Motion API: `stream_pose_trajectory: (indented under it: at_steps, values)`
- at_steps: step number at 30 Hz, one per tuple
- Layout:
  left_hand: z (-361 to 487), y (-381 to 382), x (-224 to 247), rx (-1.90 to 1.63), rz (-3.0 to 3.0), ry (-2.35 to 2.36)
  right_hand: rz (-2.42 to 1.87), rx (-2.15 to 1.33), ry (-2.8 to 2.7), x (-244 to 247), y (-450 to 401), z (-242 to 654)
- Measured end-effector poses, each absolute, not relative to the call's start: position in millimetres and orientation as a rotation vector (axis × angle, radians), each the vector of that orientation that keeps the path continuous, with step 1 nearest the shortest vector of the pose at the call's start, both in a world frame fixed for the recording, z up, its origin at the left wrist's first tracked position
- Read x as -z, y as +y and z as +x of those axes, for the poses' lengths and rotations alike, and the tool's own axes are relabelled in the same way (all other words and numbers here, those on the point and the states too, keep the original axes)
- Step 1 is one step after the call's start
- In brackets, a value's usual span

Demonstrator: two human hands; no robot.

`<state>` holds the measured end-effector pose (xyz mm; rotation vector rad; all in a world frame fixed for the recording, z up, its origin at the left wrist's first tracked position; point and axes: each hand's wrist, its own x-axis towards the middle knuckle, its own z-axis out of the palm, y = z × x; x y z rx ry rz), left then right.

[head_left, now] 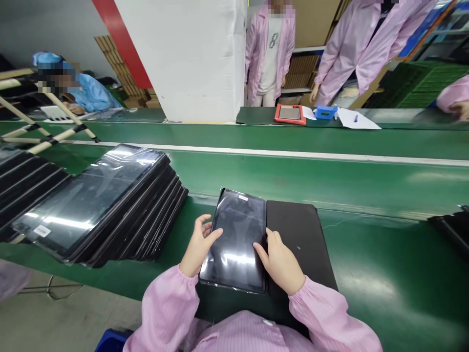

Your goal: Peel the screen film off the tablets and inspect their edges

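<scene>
Left hand: half open, fingers loosely curled at the tablet's left edge, thumb on the glass. Left hand (198, 244) touches the tablet; can't tell if it pinches the edge or only rests there.
Right hand: half open, thumb on the screen near the right edge, fingers bent at the seam with the cover. Right hand (281, 261) touches the tablet; can't tell how firm the grip is.
Tablet: tablet (236, 239) lies face up between both hands, in front of the person on the green bench (388, 274). Small white label (243, 198) near its far edge, glare across the lower glass.
Cover: black cover (298, 234) folded out flat, right beside the tablet, partly under the right forearm.
Left stack: tablet stack (110, 200) fanned out, top one glass up with a white sticker. Second stack (27, 188) beyond it, cut off by the view.
Red tray: red tray (290, 114) on the far bench, grey panel inside.
Blue box: blue box (325, 113) near that tray, contents too small to tell.
Green crates: green crates (425, 85) piled at back right, insides hidden.
</scene>
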<state>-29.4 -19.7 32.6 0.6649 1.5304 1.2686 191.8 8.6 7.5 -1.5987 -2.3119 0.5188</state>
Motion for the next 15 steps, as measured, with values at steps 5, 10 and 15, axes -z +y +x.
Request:
stream_pose_trajectory:
  at_steps: [5, 10, 15]
  values:
    - [-27, -6, -50, -0.957, 0.489, 1.23, -1.615, -0.666, -2.228, -14, 9, 195]
    - [-30, -15, -53, -1.023, 0.673, 1.204, -1.653, -0.758, -2.051, -20, 13, 200]
    - [-33, -22, -51, -1.32, 0.911, 1.244, -1.245, -1.236, -1.644, -37, 18, 202]
